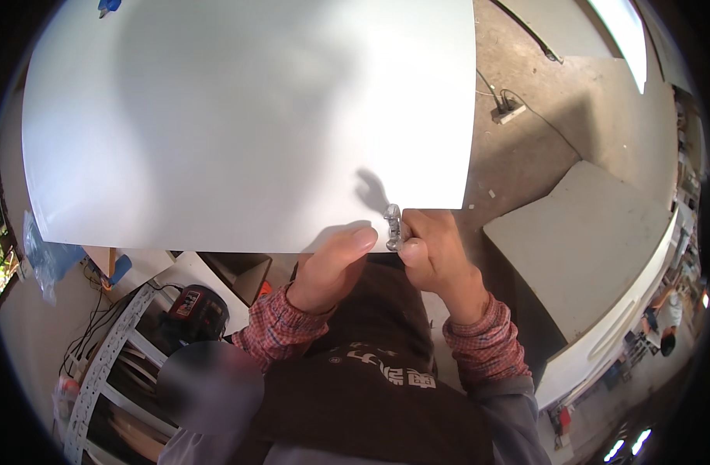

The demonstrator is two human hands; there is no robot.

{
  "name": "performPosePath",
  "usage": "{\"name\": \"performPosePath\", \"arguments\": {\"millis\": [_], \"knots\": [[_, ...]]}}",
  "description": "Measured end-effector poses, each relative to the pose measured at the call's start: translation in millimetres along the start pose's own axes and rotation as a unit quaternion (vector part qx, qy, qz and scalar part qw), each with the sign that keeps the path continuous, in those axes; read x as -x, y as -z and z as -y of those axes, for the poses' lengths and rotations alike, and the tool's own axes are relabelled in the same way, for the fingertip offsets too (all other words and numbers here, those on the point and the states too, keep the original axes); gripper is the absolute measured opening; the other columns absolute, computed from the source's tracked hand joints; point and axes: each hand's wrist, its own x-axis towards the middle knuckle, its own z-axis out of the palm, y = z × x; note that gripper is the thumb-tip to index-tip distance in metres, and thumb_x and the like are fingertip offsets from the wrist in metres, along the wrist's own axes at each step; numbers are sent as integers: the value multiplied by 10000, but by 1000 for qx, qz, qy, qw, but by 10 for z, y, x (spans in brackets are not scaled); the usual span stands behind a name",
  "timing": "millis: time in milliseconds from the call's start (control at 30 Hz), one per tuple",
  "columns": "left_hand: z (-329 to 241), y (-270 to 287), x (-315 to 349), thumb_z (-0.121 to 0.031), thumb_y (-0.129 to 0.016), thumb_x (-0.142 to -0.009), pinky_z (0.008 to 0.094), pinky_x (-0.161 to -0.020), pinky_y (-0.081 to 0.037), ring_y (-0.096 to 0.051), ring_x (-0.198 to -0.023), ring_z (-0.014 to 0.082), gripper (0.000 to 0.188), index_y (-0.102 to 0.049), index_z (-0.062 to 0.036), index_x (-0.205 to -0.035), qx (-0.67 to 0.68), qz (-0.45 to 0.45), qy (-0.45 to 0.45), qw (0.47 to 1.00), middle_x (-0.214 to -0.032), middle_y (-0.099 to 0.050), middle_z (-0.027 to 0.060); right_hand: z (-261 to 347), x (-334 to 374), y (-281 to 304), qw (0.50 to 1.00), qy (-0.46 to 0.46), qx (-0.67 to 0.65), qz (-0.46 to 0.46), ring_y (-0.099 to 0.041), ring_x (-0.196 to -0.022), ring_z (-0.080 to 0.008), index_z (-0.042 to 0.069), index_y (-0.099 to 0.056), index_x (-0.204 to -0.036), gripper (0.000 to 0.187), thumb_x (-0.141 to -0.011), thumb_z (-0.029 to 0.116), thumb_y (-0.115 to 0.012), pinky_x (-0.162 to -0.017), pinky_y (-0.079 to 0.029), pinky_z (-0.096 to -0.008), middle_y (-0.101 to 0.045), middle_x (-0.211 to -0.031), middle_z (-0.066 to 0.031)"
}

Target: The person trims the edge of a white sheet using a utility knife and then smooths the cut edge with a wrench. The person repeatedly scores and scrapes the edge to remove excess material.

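Note:
A large white board (215,155) spreads out in front of me, its near edge close to my body. My right hand (436,252) is closed around a small shiny metal tool (393,227) with a ribbed middle, held upright at the near right part of that edge. Its exact kind is too small to make out. My left hand (331,263) is at the same edge, just left of the tool. The left thumb lies over the board's rim and points toward the tool, while the other fingers are hidden below.
A grey-white panel (580,248) lies lower at the right. Beyond it a power strip (510,113) with cables rests on the floor. On the left stand a black-and-red machine (196,310), a metal rack (99,380) and a clear plastic bag (48,252). Another person (666,314) is far right.

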Motion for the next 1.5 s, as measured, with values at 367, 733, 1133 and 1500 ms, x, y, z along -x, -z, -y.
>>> {"name": "performPosePath", "arguments": {"millis": [367,733,1133,1500], "knots": [[-4,-127,-125,-194,-586,-1027,345,-859,-420,-533,-918,133,211,-647,-20,-923,15,-34,-47,998,-945,-607,6,132,199,-64,905,-237,-99,-340,-410,-438,-98,-12,-643,-846,753,-1144,539,-224,-439,-313,-276,-505,-533,4],[-99,-248,-103,-180,-563,-1011,399,-1040,-457,-635,-1147,234,309,-689,40,-1188,80,-14,-52,995,-1189,-706,118,313,42,-110,988,-94,2,-119,-483,-503,-114,-85,-654,-905,556,-1139,358,-411,-507,-399,-309,-555,-573,-34],[-49,-283,-123,-325,-470,-1012,527,-1131,-450,-613,-1280,373,602,-551,133,-1395,44,-42,-59,996,-1364,-638,269,228,230,-128,981,-93,-158,-65,-538,-532,-126,-32,-635,-933,623,-1118,512,-396,-529,-425,-292,-581,-623,-44],[139,-593,-375,-407,-377,-1127,417,-971,-525,-664,-1111,247,498,-594,-6,-1328,232,-84,-277,929,-1227,-686,115,-24,95,73,994,-104,-33,14,-541,-540,-333,-10,-634,-833,367,-1082,242,-535,-547,-441,-401,-505,-629,-180]]}}
